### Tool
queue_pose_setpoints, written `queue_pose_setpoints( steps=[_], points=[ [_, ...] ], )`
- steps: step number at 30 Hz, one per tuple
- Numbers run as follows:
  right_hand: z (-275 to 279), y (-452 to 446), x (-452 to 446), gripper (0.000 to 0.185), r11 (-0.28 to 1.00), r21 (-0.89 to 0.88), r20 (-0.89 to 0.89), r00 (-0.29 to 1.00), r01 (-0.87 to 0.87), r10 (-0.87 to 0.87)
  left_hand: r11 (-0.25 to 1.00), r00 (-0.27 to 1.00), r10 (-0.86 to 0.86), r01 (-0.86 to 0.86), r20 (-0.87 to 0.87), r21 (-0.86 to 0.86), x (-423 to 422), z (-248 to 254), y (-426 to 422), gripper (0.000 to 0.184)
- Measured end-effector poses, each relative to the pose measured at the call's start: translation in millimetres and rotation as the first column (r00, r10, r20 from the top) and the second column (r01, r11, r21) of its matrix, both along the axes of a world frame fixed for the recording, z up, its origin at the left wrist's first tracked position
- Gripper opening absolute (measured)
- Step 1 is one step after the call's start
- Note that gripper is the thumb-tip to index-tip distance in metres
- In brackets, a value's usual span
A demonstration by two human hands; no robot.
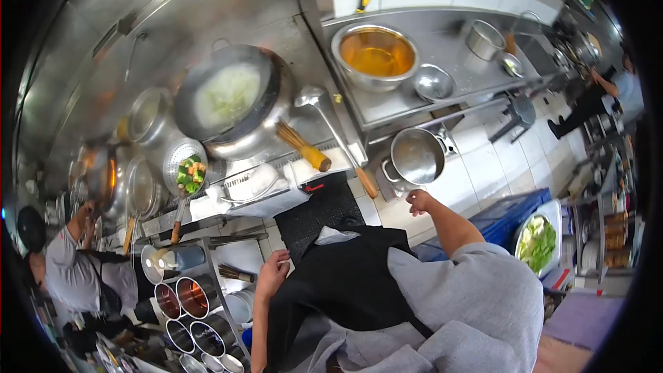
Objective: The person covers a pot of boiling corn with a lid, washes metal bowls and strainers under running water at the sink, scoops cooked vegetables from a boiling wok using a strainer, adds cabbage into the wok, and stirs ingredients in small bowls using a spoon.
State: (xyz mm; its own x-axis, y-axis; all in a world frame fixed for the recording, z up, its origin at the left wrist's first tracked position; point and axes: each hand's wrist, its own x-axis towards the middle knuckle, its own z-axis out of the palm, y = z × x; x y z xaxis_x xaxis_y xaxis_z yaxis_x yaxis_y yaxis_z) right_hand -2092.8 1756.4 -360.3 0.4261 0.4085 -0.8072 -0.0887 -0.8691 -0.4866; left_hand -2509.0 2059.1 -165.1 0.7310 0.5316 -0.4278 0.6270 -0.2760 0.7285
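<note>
My right hand point(418, 202) is out ahead of me with loosely bent fingers and nothing visible in it. Just beyond it is a two-handled metal pot point(418, 157) with liquid inside; the hand looks apart from its rim. My left hand point(273, 271) hangs by my side, empty, its fingers slightly bent. Ahead on the range, a large wok point(224, 90) holds pale green food in steaming, cloudy liquid. A long-handled ladle point(335, 124) and a bamboo brush point(304, 146) lie at its right. To its left, a perforated strainer point(185, 168) holds broccoli and orange pieces.
A steel bowl of amber liquid point(376, 55) stands on the back counter beside a smaller bowl point(434, 83). Seasoning containers point(192, 297) are at my left. Another person point(83, 269) works at the left, one more point(615, 90) far right. Leafy greens point(539, 242) fill a white tray.
</note>
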Motion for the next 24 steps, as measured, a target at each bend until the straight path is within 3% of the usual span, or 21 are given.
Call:
queue_pose_setpoints(
  steps=[2,4,5,7,10,11,12,14,15,17,18,20,21,23,24],
  points=[
    [-14,-3,18,0.031,0.999,0.008,-0.013,0.999,0.053,-0.052,0.997,1.0,0.02,-0.021,0.008,0.072,16,5,10,0.033],
    [-29,1,29,0.032,1.0,-0.01,-0.022,0.999,0.029,-0.029,1.0,0.999,-0.004,0.003,0.044,0.029,38,7,21,0.032],
    [-35,7,30,0.032,0.999,-0.024,-0.051,0.998,0.038,-0.039,0.996,1.0,-0.021,0.019,0.017,0.091,49,14,25,0.031],
    [-44,26,28,0.034,0.999,-0.049,-0.118,0.993,-0.003,-0.003,0.995,0.999,0.044,-0.045,0.01,0.089,62,11,35,0.031],
    [-27,72,7,0.042,0.997,0.017,-0.193,0.978,-0.073,0.075,0.983,0.998,0.057,-0.058,0.011,0.174,57,-37,62,0.031],
    [-31,88,2,0.049,0.996,0.074,-0.188,0.98,-0.054,0.067,0.993,0.994,0.109,-0.11,0.016,0.049,51,-54,68,0.031],
    [-25,104,-6,0.051,0.983,0.13,-0.286,0.954,0.13,-0.088,0.984,0.987,0.161,-0.159,0.017,-0.079,42,-68,71,0.032],
    [-20,133,-11,0.05,0.935,0.209,-0.361,0.911,0.286,-0.198,0.974,0.978,0.207,-0.208,-0.015,-0.093,22,-90,70,0.032],
    [-15,145,-11,0.05,0.936,0.218,-0.36,0.914,0.276,-0.186,0.965,0.971,0.234,-0.238,-0.051,-0.11,6,-106,68,0.032],
    [4,164,-14,0.044,0.852,0.295,-0.515,0.823,0.432,-0.239,0.949,0.959,0.267,-0.28,-0.099,-0.147,-54,-182,62,0.031],
    [12,172,-19,0.044,0.85,0.306,-0.514,0.826,0.429,-0.232,0.949,0.952,0.252,-0.278,-0.175,-0.15,-78,-192,53,0.031],
    [35,185,-27,0.028,0.888,0.377,-0.22,0.957,0.262,-0.189,0.95,0.923,0.206,-0.268,-0.324,-0.16,-127,-209,36,0.031],
    [55,190,-35,0.028,0.887,0.387,-0.208,0.961,0.252,-0.182,0.874,0.85,0.298,-0.426,-0.433,-0.234,-150,-218,23,0.028],
    [100,197,-56,0.018,0.905,0.389,0.024,0.98,0.171,-0.196,0.632,0.65,0.395,-0.706,-0.649,-0.322,-180,-225,11,0.023],
    [110,198,-66,0.017,0.915,0.379,0.142,0.969,0.137,-0.203,0.617,0.638,0.48,-0.733,-0.602,-0.286,-175,-187,6,0.021]
  ],
)
